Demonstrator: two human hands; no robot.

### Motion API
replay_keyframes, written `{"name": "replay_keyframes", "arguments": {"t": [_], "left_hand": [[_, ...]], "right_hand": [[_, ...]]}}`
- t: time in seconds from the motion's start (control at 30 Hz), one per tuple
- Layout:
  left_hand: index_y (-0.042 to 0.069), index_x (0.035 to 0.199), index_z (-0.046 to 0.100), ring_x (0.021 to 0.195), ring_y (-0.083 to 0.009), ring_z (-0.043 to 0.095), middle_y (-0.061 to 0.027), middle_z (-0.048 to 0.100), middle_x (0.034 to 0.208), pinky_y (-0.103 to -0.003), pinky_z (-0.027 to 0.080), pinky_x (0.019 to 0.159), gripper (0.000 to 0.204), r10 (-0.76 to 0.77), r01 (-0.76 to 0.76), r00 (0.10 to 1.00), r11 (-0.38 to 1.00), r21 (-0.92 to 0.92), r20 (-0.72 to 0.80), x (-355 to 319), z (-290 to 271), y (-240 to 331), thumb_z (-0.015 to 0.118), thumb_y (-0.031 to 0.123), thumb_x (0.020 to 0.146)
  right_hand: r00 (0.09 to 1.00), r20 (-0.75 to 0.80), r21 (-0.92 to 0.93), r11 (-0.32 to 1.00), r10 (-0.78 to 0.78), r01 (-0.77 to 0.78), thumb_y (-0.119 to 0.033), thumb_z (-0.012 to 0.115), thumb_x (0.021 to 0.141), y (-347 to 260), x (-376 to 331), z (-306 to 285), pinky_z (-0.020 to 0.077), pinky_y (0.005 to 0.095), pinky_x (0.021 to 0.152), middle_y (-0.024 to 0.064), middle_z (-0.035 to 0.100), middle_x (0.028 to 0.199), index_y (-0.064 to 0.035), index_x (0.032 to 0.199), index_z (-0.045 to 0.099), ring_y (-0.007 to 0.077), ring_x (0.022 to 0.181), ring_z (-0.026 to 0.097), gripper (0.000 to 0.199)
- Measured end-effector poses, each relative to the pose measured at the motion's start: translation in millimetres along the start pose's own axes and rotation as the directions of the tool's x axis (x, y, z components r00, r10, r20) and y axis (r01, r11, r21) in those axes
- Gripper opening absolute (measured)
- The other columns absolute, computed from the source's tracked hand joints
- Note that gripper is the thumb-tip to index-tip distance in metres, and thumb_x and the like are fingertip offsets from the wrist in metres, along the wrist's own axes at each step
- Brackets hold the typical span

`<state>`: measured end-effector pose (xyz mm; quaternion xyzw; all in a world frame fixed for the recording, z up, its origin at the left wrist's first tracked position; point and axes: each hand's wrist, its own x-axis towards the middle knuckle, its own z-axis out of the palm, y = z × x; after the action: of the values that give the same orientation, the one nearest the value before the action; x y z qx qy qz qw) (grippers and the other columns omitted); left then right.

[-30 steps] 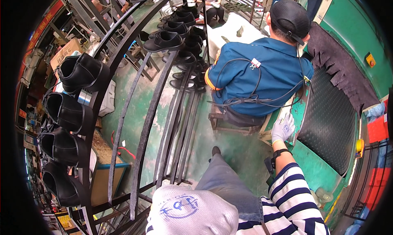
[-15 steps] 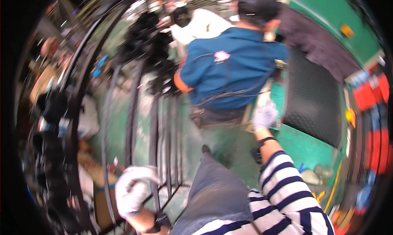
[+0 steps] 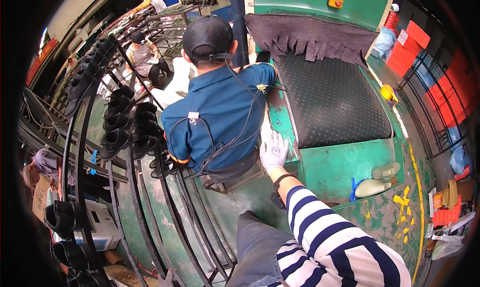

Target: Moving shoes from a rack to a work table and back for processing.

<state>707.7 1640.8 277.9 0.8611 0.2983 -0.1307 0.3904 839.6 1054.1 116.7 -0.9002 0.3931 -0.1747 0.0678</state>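
Note:
My right hand [image 3: 273, 152], in a white glove, lies flat with fingers apart on the green machine's edge [image 3: 345, 162]. It holds nothing. It is beside the black studded conveyor belt [image 3: 330, 102] and just behind the lower back of a seated person in a blue shirt [image 3: 215, 117] and black cap. Only a pale fingertip-like scrap of my left hand [image 3: 166, 278] shows at the lower edge, near the curved black rack rails [image 3: 150, 212]. Its grip is hidden. My striped right sleeve [image 3: 325, 237] fills the lower middle.
Black boots [image 3: 122, 132] hang along the curved rack on the left. A dark felt curtain [image 3: 310, 34] hangs over the belt's far end. Two pale shoe forms [image 3: 380, 179] lie on the machine's corner. Red crates [image 3: 410, 42] stand at the right. Another person [image 3: 142, 57] sits farther back.
The view has swung right and steadied. My left gloved hand, near the rails half a second ago, has dropped to the lower edge. My right hand stays on the machine's edge.

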Motion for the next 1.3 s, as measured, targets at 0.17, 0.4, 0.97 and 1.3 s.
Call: {"name": "replay_keyframes", "arguments": {"t": [0.17,0.4,0.97,1.3], "left_hand": [[-0.014,0.14,0.048,0.128,-0.0373,0.054,-0.0289,0.055,0.141,-0.039,0.042,0.108,0.084,0.006,-0.015,0.999,0.966,0.259,0.034,33.1,-7.3,-11.2,0.08,0.039,0.082],[-0.007,0.135,0.056,0.125,-0.04,0.057,-0.0275,0.061,0.133,-0.044,0.044,0.107,0.08,0.218,-0.102,0.968,0.794,0.599,-0.124,48.2,4.1,-33.0,0.077,0.047,0.08],[0.0,0.102,0.067,0.091,-0.0307,0.069,-0.0141,0.071,0.097,-0.042,0.052,0.082,0.041,0.219,-0.116,0.943,0.922,0.369,-0.25,87.9,6.5,-86.3,0.081,0.023,0.071],[-0.002,0.105,0.07,0.085,-0.0295,0.069,-0.0149,0.072,0.092,-0.041,0.053,0.078,0.04,0.21,-0.165,0.962,0.957,0.24,-0.176,106.5,3.6,-101.4,0.08,0.02,0.074]], "right_hand": [[1.0,0.004,-0.02,1.0,-0.019,0.019,-0.04,0.047,0.094,0.8,-1.8,0.2,0.0131,0.0533,0.122,0.0093,0.045,0.153,-0.0125,0.142,0.053,0.0239,0.145,0.035,0.055],[0.999,0.036,-0.061,0.998,-0.009,0.011,-0.041,0.047,0.093,1.5,1.1,4.3,0.0112,0.0545,0.122,0.0093,0.046,0.153,-0.0124,0.144,0.052,0.0246,0.145,0.037,0.058],[0.999,-0.015,0.025,0.999,-0.032,0.032,-0.037,0.05,0.092,2.6,-0.1,1.0,0.0199,0.0528,0.119,0.0126,0.046,0.151,-0.0093,0.141,0.053,0.0274,0.143,0.038,0.056],[0.998,-0.052,0.051,0.998,-0.037,0.04,-0.037,0.05,0.092,3.0,-1.3,4.8,0.0204,0.0521,0.118,0.0114,0.045,0.152,-0.0111,0.142,0.052,0.0282,0.143,0.038,0.056]]}}
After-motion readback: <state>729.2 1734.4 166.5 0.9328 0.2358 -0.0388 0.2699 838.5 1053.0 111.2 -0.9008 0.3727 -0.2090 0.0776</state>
